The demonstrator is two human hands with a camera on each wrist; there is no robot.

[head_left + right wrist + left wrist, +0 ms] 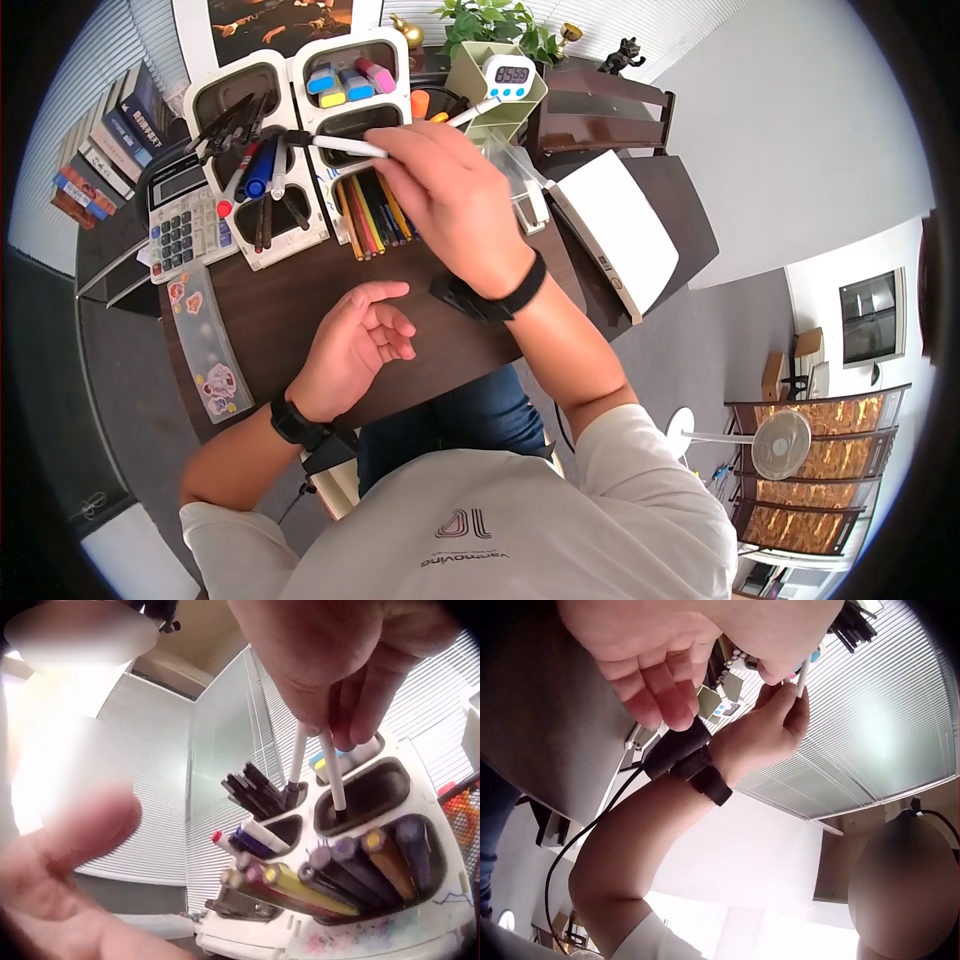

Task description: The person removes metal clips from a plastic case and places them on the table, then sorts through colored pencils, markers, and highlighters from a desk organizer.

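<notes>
My right hand (445, 195) pinches a white marker (345, 146) with a black cap above the white desk organizer (333, 228). In the right wrist view, two white shafts slant down from the fingertips: one marker (298, 755) ends in black by the black pens, the other shaft (332, 776) has its dark tip over the middle compartment. Pencils (375, 215) fill the compartment nearest this hand; highlighters (350, 84) lie in the far one. Black pens (232, 125) and a blue marker (260, 168) stand on the left side. My left hand (350, 345) holds nothing, fingers loosely bent, over the tabletop.
A calculator (188, 235) and a stickered clear case (205, 345) lie left of the organizer. Books (120, 130) stand beyond them. To the right are a green holder (480, 60) with a digital timer (509, 76) and a white box-like object (620, 230).
</notes>
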